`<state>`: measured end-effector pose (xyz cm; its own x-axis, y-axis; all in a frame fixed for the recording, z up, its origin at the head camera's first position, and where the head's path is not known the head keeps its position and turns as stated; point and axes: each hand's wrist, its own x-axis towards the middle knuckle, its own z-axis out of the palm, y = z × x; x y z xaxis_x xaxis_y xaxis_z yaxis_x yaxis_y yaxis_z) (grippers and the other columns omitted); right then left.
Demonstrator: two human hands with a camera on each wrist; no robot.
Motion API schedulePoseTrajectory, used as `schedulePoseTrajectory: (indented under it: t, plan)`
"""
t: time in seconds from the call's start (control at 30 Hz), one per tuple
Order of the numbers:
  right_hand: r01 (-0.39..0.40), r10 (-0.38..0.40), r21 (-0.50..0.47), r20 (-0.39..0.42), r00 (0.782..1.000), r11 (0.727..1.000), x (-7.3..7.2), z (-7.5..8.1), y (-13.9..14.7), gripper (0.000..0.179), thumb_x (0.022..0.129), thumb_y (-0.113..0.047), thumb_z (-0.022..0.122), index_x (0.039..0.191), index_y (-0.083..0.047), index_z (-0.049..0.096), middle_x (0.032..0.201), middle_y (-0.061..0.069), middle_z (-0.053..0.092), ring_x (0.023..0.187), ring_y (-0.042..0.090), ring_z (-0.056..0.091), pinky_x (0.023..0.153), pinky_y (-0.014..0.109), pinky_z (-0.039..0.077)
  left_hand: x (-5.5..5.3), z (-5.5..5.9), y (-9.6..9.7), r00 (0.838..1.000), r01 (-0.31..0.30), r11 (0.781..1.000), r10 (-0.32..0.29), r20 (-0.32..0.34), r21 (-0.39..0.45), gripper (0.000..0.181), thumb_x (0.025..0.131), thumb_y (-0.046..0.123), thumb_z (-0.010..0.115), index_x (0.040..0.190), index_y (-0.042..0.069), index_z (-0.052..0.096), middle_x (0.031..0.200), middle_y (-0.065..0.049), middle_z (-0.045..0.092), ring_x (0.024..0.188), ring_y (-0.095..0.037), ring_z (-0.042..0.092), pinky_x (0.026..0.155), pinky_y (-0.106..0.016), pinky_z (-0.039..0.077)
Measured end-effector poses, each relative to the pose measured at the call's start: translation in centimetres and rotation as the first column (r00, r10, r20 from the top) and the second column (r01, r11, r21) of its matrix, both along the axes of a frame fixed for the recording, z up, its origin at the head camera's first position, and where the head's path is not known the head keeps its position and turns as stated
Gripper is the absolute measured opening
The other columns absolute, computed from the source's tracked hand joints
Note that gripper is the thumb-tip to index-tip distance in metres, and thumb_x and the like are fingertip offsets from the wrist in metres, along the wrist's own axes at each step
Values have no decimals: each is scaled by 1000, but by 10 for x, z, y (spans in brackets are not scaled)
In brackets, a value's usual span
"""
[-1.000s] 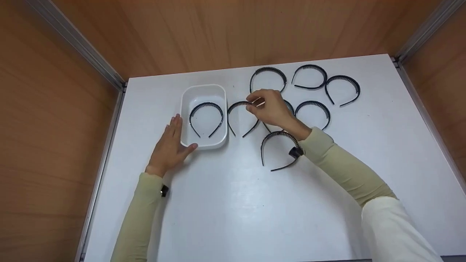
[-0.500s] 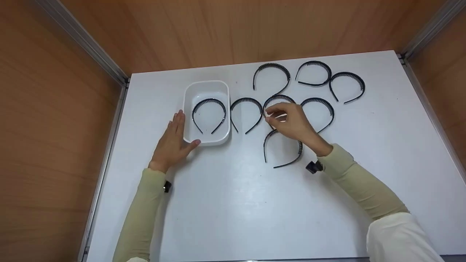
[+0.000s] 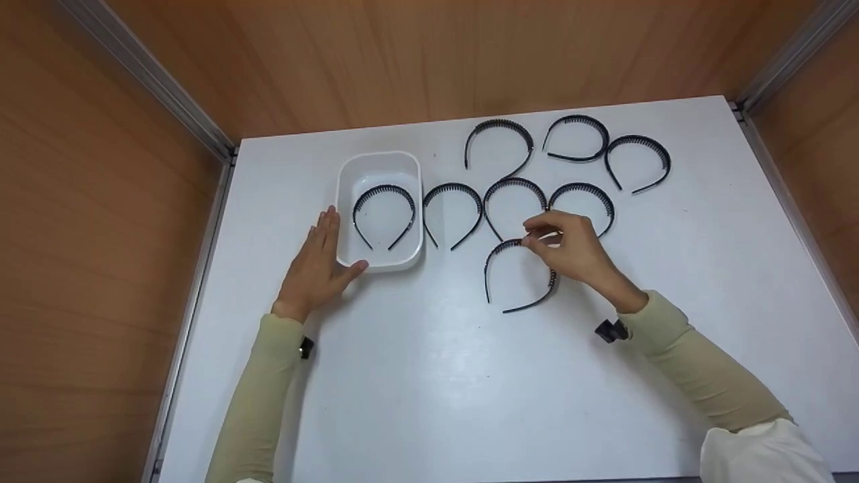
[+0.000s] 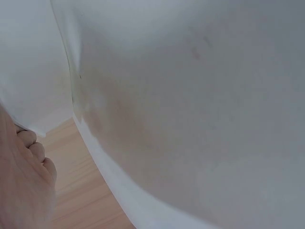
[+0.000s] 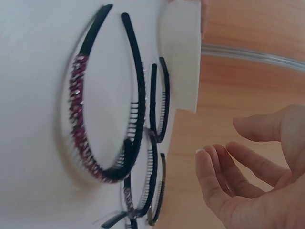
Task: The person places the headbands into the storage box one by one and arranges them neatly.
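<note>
My left hand rests against the left side of a white plastic tray, fingers straight, thumb at its near corner. A black toothed headband lies inside the tray. Over the top of the nearest headband hovers my right hand, hiding part of it. In the right wrist view the right hand has loosely bent fingers, with a gap to the thumb and nothing between them. A headband there has a pink glittery band. The left wrist view shows part of the left hand beside white surfaces.
One headband lies just right of the tray, a second touches it, and another is partly behind the right hand. Further back lie three more headbands. Wooden panels bound the white table at back and sides.
My right hand has moved right and toward the front, from above the headbands by the tray to the nearest headband. The left hand and the headbands have stayed in place.
</note>
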<state>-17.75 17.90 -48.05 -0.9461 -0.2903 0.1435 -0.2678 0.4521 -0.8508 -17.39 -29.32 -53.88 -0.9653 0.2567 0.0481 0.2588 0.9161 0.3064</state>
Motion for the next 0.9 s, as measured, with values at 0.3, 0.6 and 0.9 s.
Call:
schedulePoseTrajectory:
  t: [0.3, 0.6, 0.9]
  plan:
    - [2, -4, 18, 106, 994, 1000, 4, -13, 24, 25, 96, -3, 78, 120, 7, 76, 119, 24, 75, 105, 31, 73, 86, 19, 63, 3, 1, -1, 1000, -14, 1000, 14, 25, 6, 111, 100, 72, 57, 173, 8, 2, 182, -6, 1, 169, -28, 3, 138, -46, 13]
    - [27, -36, 88, 107, 994, 996, 8, -29, 38, 25, 97, -5, 77, 119, 7, 76, 116, 21, 77, 102, 32, 75, 86, 20, 61, 2, 3, -1, 1000, -3, 1000, 3, 6, -4, 112, 99, 75, 55, 172, 7, 3, 182, -7, 2, 169, -28, 4, 137, -48, 15]
    - [82, -99, 154, 111, 989, 985, 18, -48, 45, 25, 97, -8, 78, 119, 4, 77, 112, 18, 79, 101, 35, 76, 81, 21, 57, -2, 1, 0, 1000, -2, 1000, 2, 2, 7, 111, 99, 74, 56, 172, 7, 6, 182, -7, 3, 169, -27, 4, 138, -46, 13]
